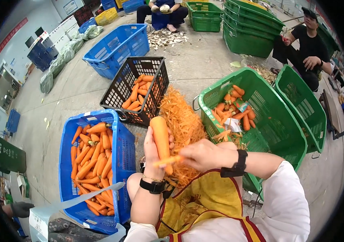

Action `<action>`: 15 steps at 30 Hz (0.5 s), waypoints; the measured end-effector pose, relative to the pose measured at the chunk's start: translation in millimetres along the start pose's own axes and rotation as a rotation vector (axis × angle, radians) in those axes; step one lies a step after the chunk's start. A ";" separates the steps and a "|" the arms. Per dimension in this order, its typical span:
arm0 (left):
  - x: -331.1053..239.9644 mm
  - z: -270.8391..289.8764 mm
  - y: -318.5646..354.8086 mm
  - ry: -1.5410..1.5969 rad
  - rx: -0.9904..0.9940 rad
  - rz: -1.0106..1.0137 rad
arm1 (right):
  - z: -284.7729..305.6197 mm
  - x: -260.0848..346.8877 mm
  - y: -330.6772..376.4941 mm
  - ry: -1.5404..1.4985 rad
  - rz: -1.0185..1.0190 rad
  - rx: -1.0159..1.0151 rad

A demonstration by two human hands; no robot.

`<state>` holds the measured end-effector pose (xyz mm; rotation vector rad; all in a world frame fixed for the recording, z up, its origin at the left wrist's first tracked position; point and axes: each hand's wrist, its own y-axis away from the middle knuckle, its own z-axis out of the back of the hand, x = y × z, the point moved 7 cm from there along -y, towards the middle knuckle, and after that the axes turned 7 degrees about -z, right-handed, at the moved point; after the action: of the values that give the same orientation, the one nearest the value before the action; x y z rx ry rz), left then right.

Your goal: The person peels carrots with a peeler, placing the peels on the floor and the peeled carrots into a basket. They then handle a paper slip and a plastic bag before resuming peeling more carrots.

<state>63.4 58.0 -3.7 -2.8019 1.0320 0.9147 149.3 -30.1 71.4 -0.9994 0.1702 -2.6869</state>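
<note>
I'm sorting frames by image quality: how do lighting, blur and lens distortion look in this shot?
Head view: even, soft indoor light with faint shadows and no harsh glare; strong fisheye bend with black corners, so the blue crate and green basket edges curve; the carrot in the left hand is sharp, while the right hand looks slightly motion-blurred.

Grey concrete floor [204,60], bearing: blue crate [128,155] of carrots at 8 o'clock; black crate [117,86], partly filled, at 11; empty blue crate [117,46] beyond it; heap of orange peelings [180,117] at centre; two green crates [277,129] at 3; stacked green crates [252,24] at 1; pale scraps [166,38] at 12
</note>
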 end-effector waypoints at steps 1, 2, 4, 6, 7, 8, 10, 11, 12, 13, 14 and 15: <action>5.5 2.1 1.4 -0.028 -0.040 0.059 | 18.6 -7.8 -13.4 0.070 -0.087 -0.122; 9.7 1.1 2.3 -0.027 -0.042 0.104 | 31.3 -18.5 -22.8 0.156 -0.229 -0.165; 14.8 -1.0 4.5 -0.023 -0.045 0.184 | 55.2 -30.9 -23.4 0.335 -0.458 -0.343; 9.6 -5.7 3.6 -0.020 -0.008 0.156 | 47.5 -33.9 -19.9 0.192 -0.446 -0.250; 7.2 -6.7 3.4 0.004 -0.003 0.135 | 33.3 -23.3 -16.2 0.125 -0.265 -0.135; 5.5 -6.8 3.0 0.030 -0.005 0.122 | 9.8 -19.4 -7.6 0.073 -0.183 0.075; 6.8 -6.1 2.8 0.041 -0.014 0.130 | -14.6 -7.9 9.1 -0.013 0.090 0.217; 8.3 -6.0 2.9 0.045 -0.015 0.134 | -12.5 -12.6 13.5 0.015 0.088 0.100; 10.5 -5.9 2.8 0.052 -0.020 0.142 | 1.6 -22.9 14.1 0.075 0.008 -0.156; 12.9 -10.4 3.5 0.101 0.034 0.160 | -2.0 -33.5 16.0 0.119 -0.110 -0.123; 15.6 -7.8 3.7 0.045 0.000 0.191 | 0.5 -39.6 14.3 0.144 -0.165 -0.136; 18.3 -10.1 4.3 0.029 0.028 0.223 | 5.6 -42.8 13.1 0.167 -0.211 -0.152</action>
<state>77.2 41.8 -4.2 -2.7246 1.3713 0.8711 186.7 -30.3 46.3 -0.8767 0.3224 -2.9903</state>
